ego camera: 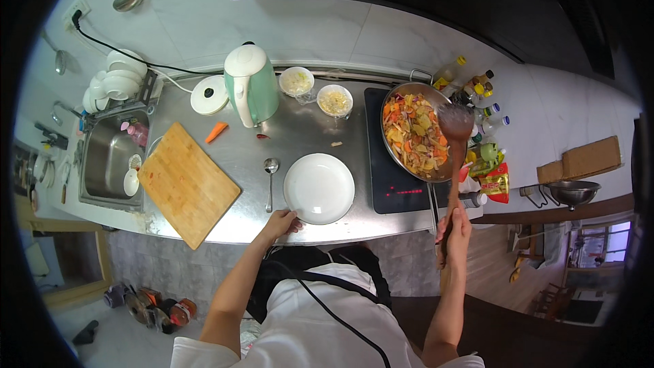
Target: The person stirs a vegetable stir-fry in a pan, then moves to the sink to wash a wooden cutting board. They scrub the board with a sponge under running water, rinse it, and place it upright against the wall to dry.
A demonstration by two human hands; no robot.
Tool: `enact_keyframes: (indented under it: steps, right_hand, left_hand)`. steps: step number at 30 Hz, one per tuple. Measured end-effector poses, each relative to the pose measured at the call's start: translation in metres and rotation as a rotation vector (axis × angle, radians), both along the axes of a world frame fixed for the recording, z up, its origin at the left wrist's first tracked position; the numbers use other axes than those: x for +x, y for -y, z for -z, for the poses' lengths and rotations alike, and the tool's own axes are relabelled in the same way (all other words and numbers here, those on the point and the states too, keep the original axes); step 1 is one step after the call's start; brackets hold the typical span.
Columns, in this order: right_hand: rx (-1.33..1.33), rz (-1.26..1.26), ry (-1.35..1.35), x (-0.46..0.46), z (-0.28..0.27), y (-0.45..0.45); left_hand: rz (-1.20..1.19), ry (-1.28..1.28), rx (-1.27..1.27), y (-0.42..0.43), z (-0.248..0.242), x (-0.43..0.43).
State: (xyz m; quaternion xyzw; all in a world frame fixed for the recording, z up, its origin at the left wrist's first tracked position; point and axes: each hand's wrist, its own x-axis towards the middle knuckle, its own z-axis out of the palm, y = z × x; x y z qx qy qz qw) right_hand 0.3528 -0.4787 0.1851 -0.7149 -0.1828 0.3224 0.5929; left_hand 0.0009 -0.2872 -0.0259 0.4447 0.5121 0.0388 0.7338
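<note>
A round white plate (319, 188) lies bare on the steel counter in front of me. My left hand (284, 225) is at its lower-left rim, the thumb over the edge and the fingers curled below. In my right hand (454, 230) is the handle of a wooden spatula (456, 125), whose broad blade is over the right side of the frying pan (452, 161). Sliced vegetables, with orange and yellow pieces, fill much of the pan (416, 133). Its metal handle (434, 199) runs down beside my right hand; whether the fingers also touch it I cannot tell.
The pan stands on a lit induction cooker (377, 184). Bottles (485, 112) crowd its right side. Behind the plate are two small bowls (334, 101) and an electric kettle (255, 87). Leftward lie a spoon (270, 184), a carrot piece (216, 132), a cutting board (189, 184) and the sink (110, 158).
</note>
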Motion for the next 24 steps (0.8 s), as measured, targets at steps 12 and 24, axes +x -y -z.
enact_keyframes:
  steps: [12, 24]
  right_hand:
    - [-0.276, -0.359, 0.665, -0.142, 0.134, -0.093]
    - [-0.201, -0.285, 0.9, -0.15, 0.14, -0.087]
  left_hand:
    - [-0.002, 0.095, 0.01, 0.018, -0.006, -0.005]
    - [-0.117, 0.034, 0.258, 0.025, -0.012, -0.035]
